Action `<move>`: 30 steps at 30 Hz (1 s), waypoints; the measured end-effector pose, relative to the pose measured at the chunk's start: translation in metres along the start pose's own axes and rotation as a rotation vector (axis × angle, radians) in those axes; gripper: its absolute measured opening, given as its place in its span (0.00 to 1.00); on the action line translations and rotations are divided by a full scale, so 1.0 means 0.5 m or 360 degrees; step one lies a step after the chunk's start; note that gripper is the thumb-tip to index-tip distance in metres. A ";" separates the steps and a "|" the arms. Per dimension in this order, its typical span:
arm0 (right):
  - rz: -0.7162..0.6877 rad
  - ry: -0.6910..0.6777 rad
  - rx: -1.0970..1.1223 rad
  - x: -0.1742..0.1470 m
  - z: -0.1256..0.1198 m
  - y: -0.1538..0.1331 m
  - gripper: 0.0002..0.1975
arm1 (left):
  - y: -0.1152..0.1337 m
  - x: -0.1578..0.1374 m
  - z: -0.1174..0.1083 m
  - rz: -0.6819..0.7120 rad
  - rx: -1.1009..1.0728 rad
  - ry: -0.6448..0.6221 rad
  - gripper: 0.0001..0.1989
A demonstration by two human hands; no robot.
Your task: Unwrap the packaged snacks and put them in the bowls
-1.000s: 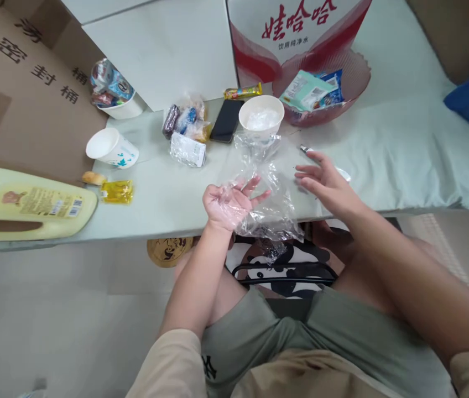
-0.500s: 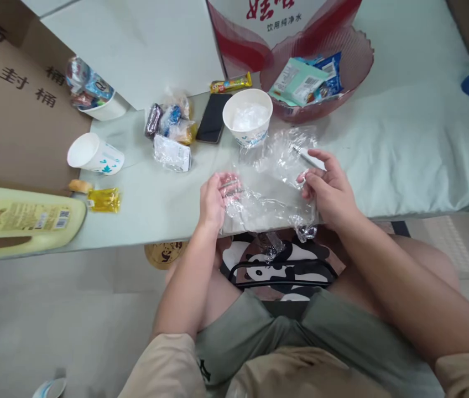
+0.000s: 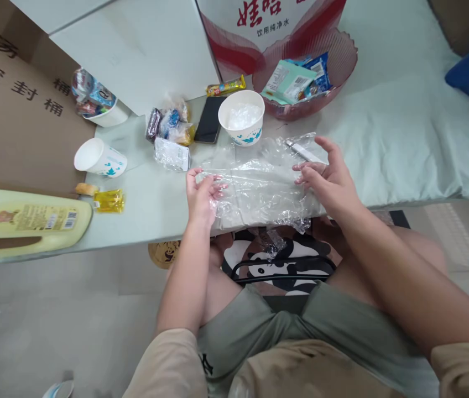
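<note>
A crinkled sheet of clear plastic film (image 3: 265, 185), possibly an opened bag, is stretched between my hands at the table's front edge. My left hand (image 3: 203, 196) grips its left side, with the fingers partly under the film. On the right side, my right hand (image 3: 328, 177) pinches it between thumb and lower fingers while the index finger sticks up. Beside the right fingertips lies a slim white and grey object (image 3: 305, 152), partly covered. A white paper bowl (image 3: 241, 135) holding crumpled clear plastic (image 3: 245, 115) stands just behind the film.
Behind are a black phone (image 3: 208, 121), several wrapped snacks (image 3: 170, 132), a yellow snack stick (image 3: 226, 87) and a pink glass bowl (image 3: 344, 72) of packets. Leftward lie a tipped paper cup (image 3: 100, 158), a yellow sachet (image 3: 110, 201) and a pale yellow jug (image 3: 31, 221). Boxes (image 3: 143, 50) stand behind.
My left hand has moved left and my hands are farther apart. The film between them is spread wider and flatter. The view has shifted slightly.
</note>
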State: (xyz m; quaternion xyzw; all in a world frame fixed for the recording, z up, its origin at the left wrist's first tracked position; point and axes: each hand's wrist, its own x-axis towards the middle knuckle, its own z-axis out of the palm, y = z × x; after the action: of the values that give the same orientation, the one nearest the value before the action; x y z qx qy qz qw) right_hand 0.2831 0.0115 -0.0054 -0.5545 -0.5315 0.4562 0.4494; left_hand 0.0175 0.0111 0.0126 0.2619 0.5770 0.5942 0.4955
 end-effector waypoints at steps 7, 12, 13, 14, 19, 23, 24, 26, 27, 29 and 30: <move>0.0078 0.0106 -0.0044 -0.014 -0.018 0.014 0.25 | -0.006 -0.004 -0.022 0.0211 0.0198 -0.0093 0.21; -0.0088 -0.0174 -0.0033 -0.023 -0.010 0.008 0.37 | -0.019 -0.002 -0.021 0.0220 0.0330 -0.0136 0.11; -0.0114 -0.0230 -0.0062 -0.024 -0.007 0.009 0.39 | -0.019 -0.001 -0.020 0.0207 0.0334 -0.0142 0.08; -0.0130 -0.0250 -0.0094 -0.024 -0.004 0.011 0.39 | -0.017 0.000 -0.020 0.0191 0.0331 -0.0149 0.05; -0.0164 0.0089 -0.0232 -0.017 -0.009 0.021 0.30 | 0.008 0.000 -0.025 0.0116 0.0172 -0.0112 0.03; -0.0484 0.0544 -0.0557 -0.028 -0.019 0.002 0.25 | 0.015 -0.004 -0.026 0.0095 0.0127 -0.0212 0.14; -0.0641 0.0532 -0.0656 -0.037 -0.016 -0.004 0.24 | 0.012 -0.005 -0.025 0.0095 0.0145 -0.0237 0.17; -0.0999 0.0269 -0.0824 -0.059 0.001 -0.012 0.21 | 0.003 -0.006 -0.021 0.0085 0.0173 -0.0270 0.21; -0.1153 0.0069 -0.0898 -0.071 0.015 -0.013 0.21 | -0.001 -0.007 -0.018 0.0074 0.0179 -0.0284 0.23; -0.1299 -0.0237 -0.1066 -0.090 0.046 -0.010 0.21 | -0.008 -0.009 -0.011 0.0056 0.0187 -0.0321 0.25; -0.1296 -0.0301 -0.1154 -0.096 0.059 -0.007 0.19 | -0.011 -0.010 -0.008 0.0055 0.0195 -0.0341 0.25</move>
State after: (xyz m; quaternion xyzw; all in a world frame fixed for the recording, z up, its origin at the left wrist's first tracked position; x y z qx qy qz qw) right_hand 0.2525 -0.0358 -0.0060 -0.3800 -0.8640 0.0812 0.3202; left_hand 0.0174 0.0042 0.0081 0.3635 0.5513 0.5350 0.5270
